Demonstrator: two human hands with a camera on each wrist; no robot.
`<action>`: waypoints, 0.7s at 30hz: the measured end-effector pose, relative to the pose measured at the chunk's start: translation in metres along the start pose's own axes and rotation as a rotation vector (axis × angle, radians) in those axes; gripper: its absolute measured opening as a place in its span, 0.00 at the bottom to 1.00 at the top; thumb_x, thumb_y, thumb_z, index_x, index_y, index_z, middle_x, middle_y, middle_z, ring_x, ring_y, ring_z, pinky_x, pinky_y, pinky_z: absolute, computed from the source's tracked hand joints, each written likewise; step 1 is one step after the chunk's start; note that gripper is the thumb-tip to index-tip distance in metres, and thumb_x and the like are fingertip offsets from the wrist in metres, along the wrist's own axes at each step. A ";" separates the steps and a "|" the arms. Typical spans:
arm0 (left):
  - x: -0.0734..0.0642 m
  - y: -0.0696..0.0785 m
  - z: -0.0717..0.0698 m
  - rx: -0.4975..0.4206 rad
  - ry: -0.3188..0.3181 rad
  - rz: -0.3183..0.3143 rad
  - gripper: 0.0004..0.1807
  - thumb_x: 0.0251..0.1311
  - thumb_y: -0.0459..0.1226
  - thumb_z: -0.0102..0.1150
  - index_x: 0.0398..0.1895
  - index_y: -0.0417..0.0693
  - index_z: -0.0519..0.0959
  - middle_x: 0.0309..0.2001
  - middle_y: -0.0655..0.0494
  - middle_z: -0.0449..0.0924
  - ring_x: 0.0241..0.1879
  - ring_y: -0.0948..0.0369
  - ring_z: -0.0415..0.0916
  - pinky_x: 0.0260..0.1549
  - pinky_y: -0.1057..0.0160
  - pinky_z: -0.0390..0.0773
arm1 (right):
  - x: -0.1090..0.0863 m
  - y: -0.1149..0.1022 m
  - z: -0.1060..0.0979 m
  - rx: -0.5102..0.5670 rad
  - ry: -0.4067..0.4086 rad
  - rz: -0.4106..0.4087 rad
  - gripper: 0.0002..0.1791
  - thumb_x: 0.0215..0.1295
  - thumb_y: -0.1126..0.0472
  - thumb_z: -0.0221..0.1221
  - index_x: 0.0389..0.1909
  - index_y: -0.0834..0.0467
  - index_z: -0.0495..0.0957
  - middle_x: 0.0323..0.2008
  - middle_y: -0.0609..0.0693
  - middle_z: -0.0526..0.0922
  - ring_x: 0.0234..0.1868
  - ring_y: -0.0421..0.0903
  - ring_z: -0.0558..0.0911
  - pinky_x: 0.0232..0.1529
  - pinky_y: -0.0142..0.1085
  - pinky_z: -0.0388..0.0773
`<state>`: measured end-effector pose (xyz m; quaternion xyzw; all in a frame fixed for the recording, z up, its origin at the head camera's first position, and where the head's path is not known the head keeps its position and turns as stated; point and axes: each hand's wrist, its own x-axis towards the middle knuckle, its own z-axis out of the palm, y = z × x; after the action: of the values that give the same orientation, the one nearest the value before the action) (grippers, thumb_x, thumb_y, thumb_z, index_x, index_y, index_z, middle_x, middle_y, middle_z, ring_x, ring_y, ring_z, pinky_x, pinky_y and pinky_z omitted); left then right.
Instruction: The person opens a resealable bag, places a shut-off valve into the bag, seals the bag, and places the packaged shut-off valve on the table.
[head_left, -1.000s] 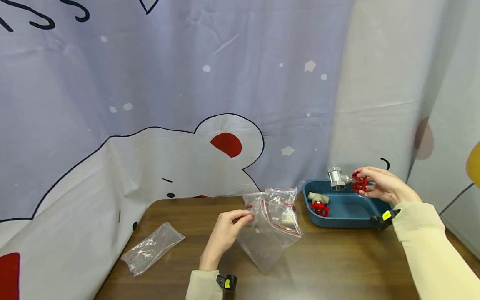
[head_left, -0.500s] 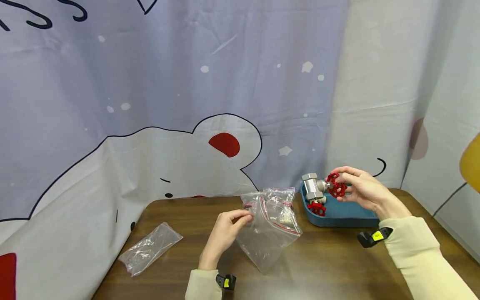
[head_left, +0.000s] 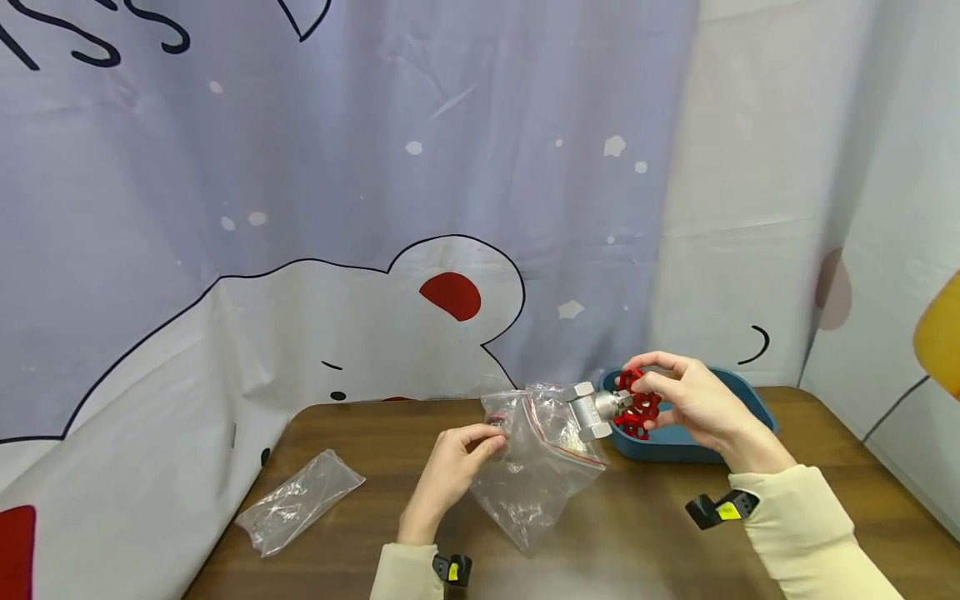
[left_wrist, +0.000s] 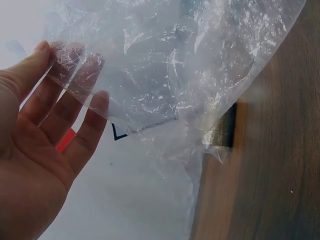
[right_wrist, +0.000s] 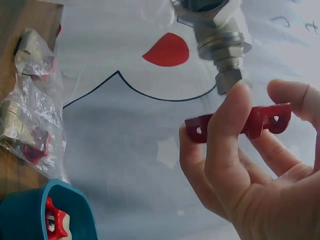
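My left hand (head_left: 450, 468) pinches the edge of a clear zip bag (head_left: 521, 496) with a red seal line, held above the table. In the left wrist view the bag's film (left_wrist: 150, 60) covers its fingertips. My right hand (head_left: 701, 408) grips a silver metal gate valve (head_left: 590, 411) by its red handwheel (right_wrist: 257, 122). The valve's body points left, close to the bag's upper right side. Behind the bag, bagged valves (right_wrist: 20, 122) with red handwheels lie on the table in the right wrist view.
A blue bin (head_left: 671, 452) stands at the back right, holding another valve with a red handwheel (right_wrist: 59, 220). A flat clear plastic bag (head_left: 303, 502) lies at the left of the wooden table (head_left: 622, 533). A printed curtain (head_left: 337, 167) hangs behind the table.
My right hand has carried the gate valve left, from over the blue bin to beside the zip bag. The left hand has kept its grip on the bag in nearly the same place.
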<state>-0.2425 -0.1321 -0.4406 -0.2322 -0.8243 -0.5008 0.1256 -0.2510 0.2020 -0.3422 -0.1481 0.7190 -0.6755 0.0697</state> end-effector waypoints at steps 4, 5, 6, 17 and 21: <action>-0.001 -0.001 0.002 0.015 -0.002 0.011 0.10 0.65 0.41 0.61 0.41 0.46 0.86 0.36 0.62 0.84 0.34 0.66 0.77 0.34 0.66 0.77 | -0.003 0.004 0.014 -0.103 0.057 -0.034 0.14 0.63 0.68 0.59 0.49 0.64 0.76 0.40 0.58 0.81 0.31 0.49 0.79 0.25 0.47 0.81; -0.002 -0.001 0.002 0.021 -0.001 0.017 0.10 0.65 0.41 0.61 0.41 0.46 0.86 0.36 0.62 0.84 0.33 0.66 0.76 0.34 0.66 0.77 | -0.003 0.004 0.017 -0.135 0.069 -0.043 0.15 0.62 0.68 0.59 0.49 0.66 0.75 0.40 0.59 0.81 0.29 0.49 0.79 0.24 0.47 0.81; -0.002 -0.001 0.002 0.026 -0.002 0.020 0.09 0.65 0.41 0.61 0.41 0.46 0.86 0.36 0.62 0.84 0.33 0.66 0.77 0.34 0.66 0.77 | -0.003 0.005 0.020 -0.167 0.082 -0.051 0.16 0.61 0.69 0.60 0.50 0.67 0.74 0.41 0.60 0.81 0.27 0.50 0.78 0.24 0.47 0.81; 0.000 0.004 0.002 0.078 -0.006 0.036 0.09 0.66 0.41 0.61 0.40 0.47 0.86 0.35 0.61 0.84 0.32 0.67 0.77 0.33 0.66 0.78 | -0.007 0.005 0.051 -0.509 0.220 -0.090 0.14 0.61 0.64 0.60 0.48 0.55 0.80 0.45 0.56 0.83 0.27 0.46 0.83 0.27 0.40 0.81; 0.000 0.005 0.005 0.071 -0.010 0.031 0.09 0.67 0.40 0.60 0.40 0.46 0.86 0.33 0.60 0.84 0.29 0.68 0.76 0.28 0.67 0.77 | -0.007 0.008 0.055 -0.615 0.252 -0.114 0.13 0.60 0.63 0.59 0.47 0.53 0.81 0.44 0.54 0.84 0.20 0.44 0.81 0.26 0.39 0.78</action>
<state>-0.2397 -0.1254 -0.4388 -0.2428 -0.8386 -0.4680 0.1374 -0.2285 0.1523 -0.3554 -0.1175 0.8826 -0.4428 -0.1058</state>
